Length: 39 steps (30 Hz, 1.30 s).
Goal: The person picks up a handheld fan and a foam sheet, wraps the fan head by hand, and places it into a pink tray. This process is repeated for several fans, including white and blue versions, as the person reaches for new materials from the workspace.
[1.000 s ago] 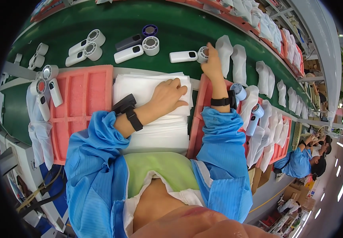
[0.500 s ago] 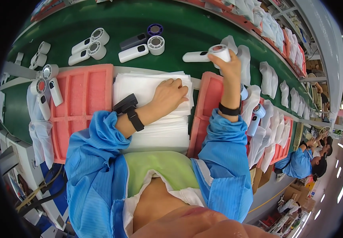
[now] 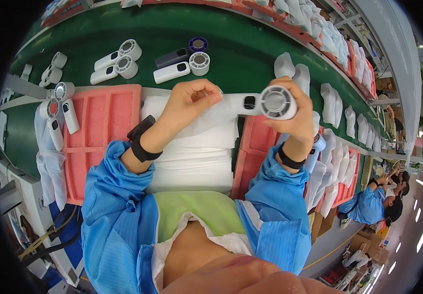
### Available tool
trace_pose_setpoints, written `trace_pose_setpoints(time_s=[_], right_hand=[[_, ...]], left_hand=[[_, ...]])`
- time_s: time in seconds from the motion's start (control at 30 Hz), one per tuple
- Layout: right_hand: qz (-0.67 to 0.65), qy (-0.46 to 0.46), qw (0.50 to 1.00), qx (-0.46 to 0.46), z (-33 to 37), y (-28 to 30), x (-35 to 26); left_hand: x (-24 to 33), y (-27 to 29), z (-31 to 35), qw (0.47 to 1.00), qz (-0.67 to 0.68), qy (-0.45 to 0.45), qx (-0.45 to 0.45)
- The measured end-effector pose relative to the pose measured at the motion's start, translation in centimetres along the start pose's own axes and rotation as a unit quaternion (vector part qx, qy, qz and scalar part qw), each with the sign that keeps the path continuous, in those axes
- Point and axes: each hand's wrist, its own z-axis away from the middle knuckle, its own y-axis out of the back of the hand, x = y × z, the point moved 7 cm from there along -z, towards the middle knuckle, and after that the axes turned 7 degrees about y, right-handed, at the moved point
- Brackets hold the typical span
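Note:
My right hand (image 3: 299,110) grips a white handheld fan (image 3: 276,103) by its round head, above the right end of the stack. The fan's handle points left, toward my left hand (image 3: 187,100). The fingers of that hand pinch the edge of a thin white translucent bag (image 3: 199,125), lifted off the stack of white bags (image 3: 194,171). The handle's far end overlaps the bag, and its tip seems to be inside the opening, though the film blurs this.
Pink foam trays (image 3: 101,142) with compartments flank the stack. Handheld fans (image 3: 172,72) lie in pairs on the green conveyor belt (image 3: 172,24). Bagged fans (image 3: 331,100) lie on the belt and in the right tray. Co-workers in blue (image 3: 365,203) are at far right.
The fan has come nearer and turned its round face up in my right hand. My left hand has lifted a bag from the stack. Fans on the belt have shifted slightly right.

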Motion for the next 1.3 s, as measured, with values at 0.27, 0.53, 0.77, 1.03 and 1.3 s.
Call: trace_pose_setpoints(time_s=[0.27, 0.53, 0.77, 1.03, 1.3], right_hand=[[0.069, 0.074, 0.995, 0.022, -1.4, -4.5, -2.3], [0.193, 0.044, 0.979, 0.058, -0.9, -4.1, -4.1], [0.148, 0.078, 0.984, 0.059, -1.3, -5.3, -3.9], [0.221, 0.109, 0.964, 0.098, -1.7, -9.7, -0.6], [0.28, 0.063, 0.957, 0.033, -1.3, -9.4, 0.9]], left_hand=[[3.4, 1.8, 1.3, 0.988, 0.12, -0.041, 0.09], [1.2, 2.4, 0.0, 0.988, 0.152, 0.032, 0.023], [2.4, 4.3, 0.2, 0.969, -0.179, -0.046, 0.162], [6.8, 0.4, 3.9, 0.97, -0.104, -0.173, 0.134], [6.4, -3.6, 5.6, 0.869, -0.365, -0.299, 0.149]])
